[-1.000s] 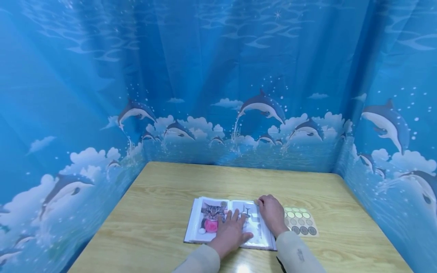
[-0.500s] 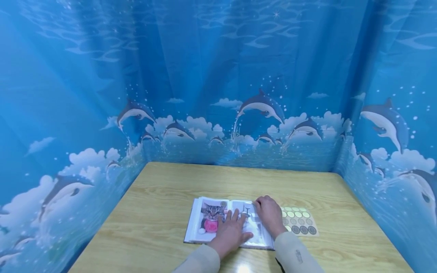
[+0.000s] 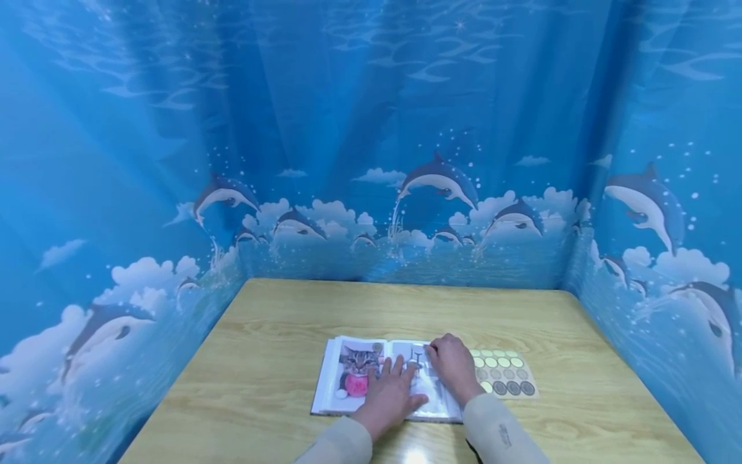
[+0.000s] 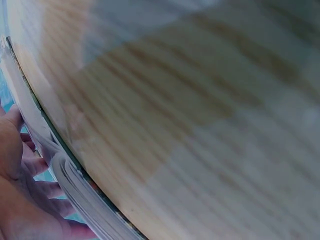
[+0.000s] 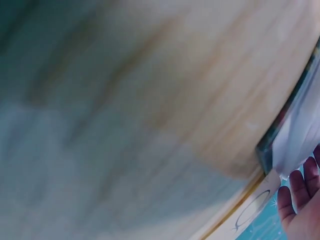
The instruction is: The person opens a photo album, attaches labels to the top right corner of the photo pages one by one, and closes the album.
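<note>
An open photo album lies on the table, a cat picture on its left page and a paler picture on its right page. My left hand rests flat across the middle and right page with fingers spread; the left wrist view shows this hand over the thick page edges. At the right page's upper outer corner, my right hand pinches a small round sticker, now mostly hidden by the fingertips. Its other fingers are loosely bent beside the album corner in the right wrist view.
A sheet of round stickers, in rows of pale yellow, tan and dark grey, lies just right of the album, partly behind the right hand. The wooden table is bounded by blue curtains printed with dolphins.
The right hand has moved slightly left, over the page's upper corner, and the sticker at its fingertips is less visible. The left hand has stayed on the album. The head view has shifted a little.
</note>
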Tool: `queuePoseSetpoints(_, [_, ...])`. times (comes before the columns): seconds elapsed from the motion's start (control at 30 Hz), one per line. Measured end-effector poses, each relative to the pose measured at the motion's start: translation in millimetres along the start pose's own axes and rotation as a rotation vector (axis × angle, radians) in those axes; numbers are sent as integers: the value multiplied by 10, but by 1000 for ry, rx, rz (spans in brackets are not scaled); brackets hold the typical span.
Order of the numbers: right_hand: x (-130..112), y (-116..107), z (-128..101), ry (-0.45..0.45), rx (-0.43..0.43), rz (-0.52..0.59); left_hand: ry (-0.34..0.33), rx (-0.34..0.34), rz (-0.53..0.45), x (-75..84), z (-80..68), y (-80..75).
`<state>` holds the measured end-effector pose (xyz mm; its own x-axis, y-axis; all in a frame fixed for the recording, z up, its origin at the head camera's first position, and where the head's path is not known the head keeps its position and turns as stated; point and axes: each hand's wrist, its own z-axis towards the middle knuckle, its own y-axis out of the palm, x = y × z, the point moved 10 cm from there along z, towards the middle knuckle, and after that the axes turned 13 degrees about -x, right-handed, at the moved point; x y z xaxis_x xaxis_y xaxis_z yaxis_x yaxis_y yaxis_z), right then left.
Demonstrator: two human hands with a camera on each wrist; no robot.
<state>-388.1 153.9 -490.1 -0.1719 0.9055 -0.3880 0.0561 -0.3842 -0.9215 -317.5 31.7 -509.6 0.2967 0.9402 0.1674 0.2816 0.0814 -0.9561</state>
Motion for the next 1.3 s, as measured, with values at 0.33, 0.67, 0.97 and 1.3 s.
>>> queuePoseSetpoints(0.33, [-111,-10,-94,-123,36,-119,-9,-6,17,4,4,-8])
queuePoseSetpoints(0.67, [-202,62,-162,-227,33,-185,-20,-15,21,2,-10,-18])
queuePoseSetpoints(0.97, [-247,113,-229,-228,-54,-234,-32,-31,24,1,13,12])
queuePoseSetpoints(1.3, [-242,144,-264,-236,-92,-266,-35,-40,26,-5,13,12])
